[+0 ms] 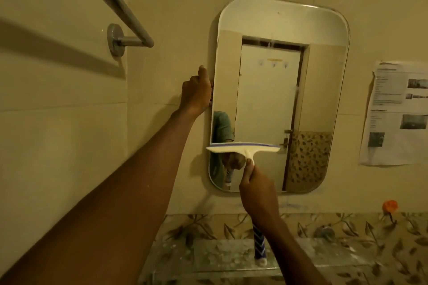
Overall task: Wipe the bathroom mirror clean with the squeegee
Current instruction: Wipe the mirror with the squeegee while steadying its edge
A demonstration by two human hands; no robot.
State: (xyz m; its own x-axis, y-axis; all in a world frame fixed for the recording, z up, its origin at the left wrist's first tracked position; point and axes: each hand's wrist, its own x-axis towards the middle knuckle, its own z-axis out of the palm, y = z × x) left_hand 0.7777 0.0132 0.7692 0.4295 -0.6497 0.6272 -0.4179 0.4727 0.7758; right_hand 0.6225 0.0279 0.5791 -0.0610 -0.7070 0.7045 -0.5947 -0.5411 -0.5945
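Head-camera view shows our right hand [257,188] with fingers [249,168] clenched around the handle of the white squeegee [243,147], whose blade lies level across the lower left of the mirror [280,90] at frame centre, while our left hand [196,92] curls its fingers over the mirror's left edge. We judge the task well along: the glass looks mostly clear, a few drip streaks remain near the top, and the strip beneath the blade is left. Around it we see cream tiled wall [69,134], a chrome towel bar [125,18] upper left, a printed notice [398,111] at right, and a leaf-patterned tile band [347,238] below.
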